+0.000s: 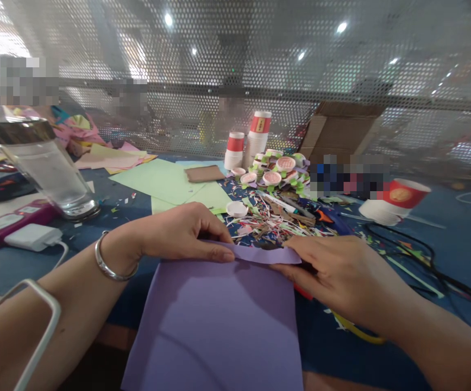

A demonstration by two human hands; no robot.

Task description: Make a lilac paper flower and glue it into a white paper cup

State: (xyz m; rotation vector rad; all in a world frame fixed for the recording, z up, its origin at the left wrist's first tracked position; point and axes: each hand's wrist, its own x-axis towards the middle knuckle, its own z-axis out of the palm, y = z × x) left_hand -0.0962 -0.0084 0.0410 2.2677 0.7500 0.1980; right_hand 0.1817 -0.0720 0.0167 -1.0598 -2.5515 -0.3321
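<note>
Purple paper [223, 326] is pinched at its far edge by the left hand [188, 232] and right hand [339, 265]; probably light and easily creased, it is best held there

- You wear the camera on your head, on the near side of the purple paper [219, 326], facing forward and down.
- It looks from close by: the purple paper runs off your view's bottom, your left hand [188, 233] and right hand [337, 266] at its far edge.
- Beyond the purple paper, you see across the bench [459, 239] to the perforated panel [202, 32].
</note>
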